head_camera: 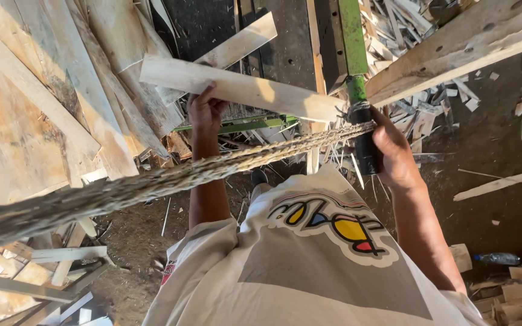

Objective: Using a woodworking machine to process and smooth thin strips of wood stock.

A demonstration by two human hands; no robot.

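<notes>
Hands at the lever and plank

The left hand point(205, 111) gripped a pale wooden plank point(237, 89); at three o'clock, the right hand point(394, 151) clasped the green lever's black handle point(367, 154).

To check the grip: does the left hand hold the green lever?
No, the left hand holds a plank; the right hand grips the lever.
</notes>
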